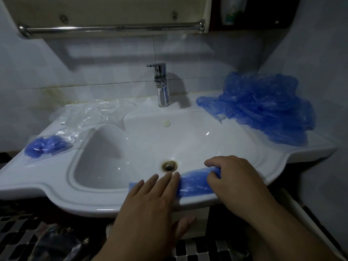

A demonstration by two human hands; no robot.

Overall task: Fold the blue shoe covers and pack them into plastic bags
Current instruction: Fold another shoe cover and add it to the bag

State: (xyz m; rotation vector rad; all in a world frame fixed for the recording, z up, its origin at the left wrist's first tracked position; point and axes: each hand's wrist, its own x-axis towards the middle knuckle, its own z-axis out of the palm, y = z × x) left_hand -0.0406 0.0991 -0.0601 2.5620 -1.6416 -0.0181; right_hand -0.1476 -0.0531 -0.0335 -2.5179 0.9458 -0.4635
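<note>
Nearest the camera, the left hand [150, 196] lay flat on the front rim of the sink [56, 187]. Its fingers were straight and close together, pressing down the left part of a blue cover [194, 183], and a corner of blue showed just past the hand's left edge. The right hand [231, 178] gripped the cover's right end, fingers curled over it and the thumb tucked against the plastic.

The cover was a flattened strip lying along the rim. Its long axis ran left to right, so the free end lay to the right of the left fingertips and was already in the right hand's hold. A fold would likely bring that end leftward over the pressed part, with the left fingers' edge as the crease line. The right hand was the one placed to make that move.

Just beyond the fingertips, the drain [169, 165] sat in the basin. On the left ledge lay a packed bag [47, 146] with blue covers inside, and behind it were crumpled clear bags [94, 113], seemingly empty. On the right ledge a loose pile [263, 108] of unfolded covers leaned against the wall, so much of the job seemed undone. The tap [161, 85] stood at the back, and a rail [113, 29] ran above it.
</note>
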